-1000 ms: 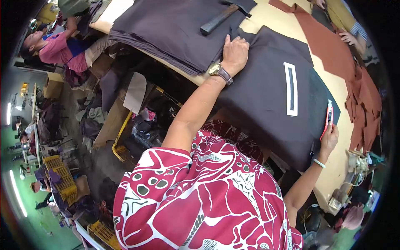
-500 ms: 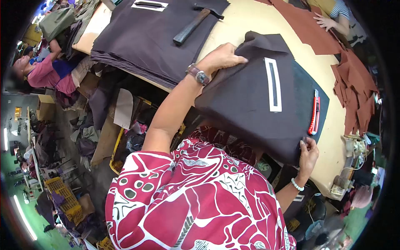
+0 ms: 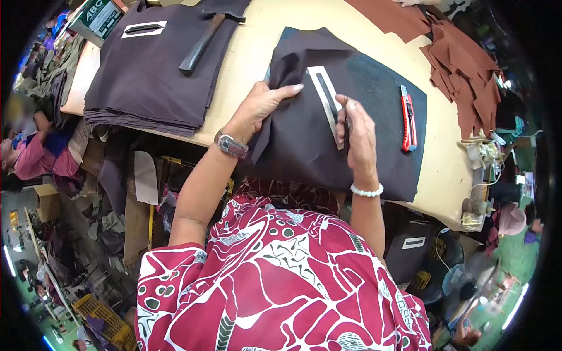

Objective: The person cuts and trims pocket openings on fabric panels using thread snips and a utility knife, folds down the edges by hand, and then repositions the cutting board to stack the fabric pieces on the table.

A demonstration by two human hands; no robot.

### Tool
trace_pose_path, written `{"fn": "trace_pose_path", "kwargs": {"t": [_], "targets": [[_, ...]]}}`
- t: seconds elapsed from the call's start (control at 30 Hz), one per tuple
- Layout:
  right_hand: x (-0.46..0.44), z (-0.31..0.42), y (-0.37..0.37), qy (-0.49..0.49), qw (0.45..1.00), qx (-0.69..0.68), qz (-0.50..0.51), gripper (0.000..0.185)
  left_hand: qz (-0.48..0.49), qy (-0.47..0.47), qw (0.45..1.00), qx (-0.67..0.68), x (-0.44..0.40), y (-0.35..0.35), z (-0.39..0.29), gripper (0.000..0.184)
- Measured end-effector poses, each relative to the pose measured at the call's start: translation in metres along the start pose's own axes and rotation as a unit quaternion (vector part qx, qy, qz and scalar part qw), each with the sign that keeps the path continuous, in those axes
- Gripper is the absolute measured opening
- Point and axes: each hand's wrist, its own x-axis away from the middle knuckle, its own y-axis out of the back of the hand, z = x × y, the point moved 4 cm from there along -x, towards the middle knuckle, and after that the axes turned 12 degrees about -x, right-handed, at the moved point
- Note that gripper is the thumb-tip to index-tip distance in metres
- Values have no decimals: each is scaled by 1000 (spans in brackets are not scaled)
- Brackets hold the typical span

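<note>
A dark brown fabric piece (image 3: 298, 158) lies over a dark board (image 3: 380, 82) at the table's front edge. A white-framed slot strip (image 3: 324, 96) sits on the fabric. My left hand (image 3: 260, 111) is closed on the fabric's left edge, thumb on top, where the cloth bunches up in a fold. Over the strip's right side, my right hand (image 3: 359, 137) has its fingers curled together. Something dark and narrow shows between thumb and fingers; whether it is folded fabric or a small tool is unclear. A red box cutter (image 3: 408, 120) rests on the board, right of that hand.
At the left stands a stack of dark fabric (image 3: 152, 82) with a hammer (image 3: 202, 44) on top. Rust-brown fabric pieces (image 3: 462, 70) lie at the far right. A green ABC box (image 3: 96, 20) is at the back left. A machine part (image 3: 477, 205) borders the table's right corner.
My right hand has left the fabric's lower right corner and moved up and left to the strip. The fabric has shifted left, its left edge bunched in my left hand. The view has shifted too.
</note>
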Motion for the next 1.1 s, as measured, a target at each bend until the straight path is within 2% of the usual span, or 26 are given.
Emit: {"fn": "trace_pose_path", "kwargs": {"t": [0.07,0.2,0.27,0.33,0.43,0.53,0.7,0.83,1.0,1.1], "targets": [[10,-13,6,-9,1000,17,24,32,-12,-19,999,-40,3,1,6,41],[34,-27,3,18,996,73,43,41,-79,-55,994,51,0,-22,16,36],[44,-25,-2,0,997,59,53,42,-81,-100,989,72,-5,-34,23,31],[46,-29,3,0,997,29,68,42,-110,-99,988,53,-6,-40,27,27],[48,-31,5,-22,997,-35,60,40,-136,-120,974,139,-5,-46,27,26],[42,-21,8,-74,992,-92,50,39,-109,-73,975,180,0,-46,20,25],[32,0,1,-49,995,-73,38,24,-72,-81,959,263,18,-45,-1,26],[29,10,-2,-46,996,-76,31,23,-90,-138,955,245,29,-45,-16,23],[27,27,-9,-35,998,-42,21,20,-63,-159,966,195,37,-44,-21,24],[25,30,-14,-42,997,-56,37,19,-47,-135,972,187,42,-46,-17,23]]}}
